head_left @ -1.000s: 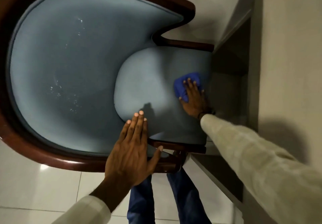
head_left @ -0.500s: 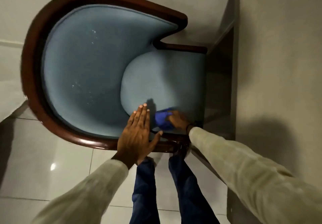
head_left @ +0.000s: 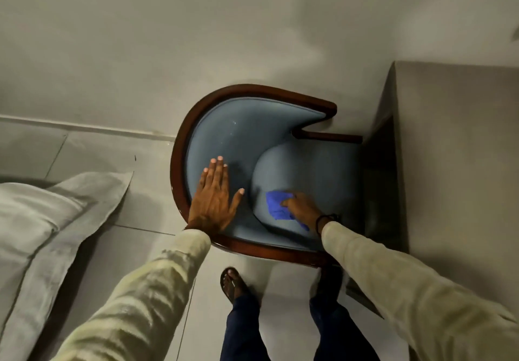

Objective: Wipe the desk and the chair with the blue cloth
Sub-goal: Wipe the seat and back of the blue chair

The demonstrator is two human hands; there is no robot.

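R hand [head_left: 302, 209] fingers pressed flat on blue cloth [head_left: 276, 206] at seat's near-left edge, unwiped cushion lies beyond; L hand [head_left: 214, 200] open, empty, on chair [head_left: 224, 136] backrest.

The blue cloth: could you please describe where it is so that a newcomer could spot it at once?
Find the armchair with the dark wooden frame and grey-blue upholstery, pushed against the desk. On its rounded seat cushion, near the front edge, the right hand presses down the blue cloth. Its vivid royal blue stands out against the paler, duller upholstery.
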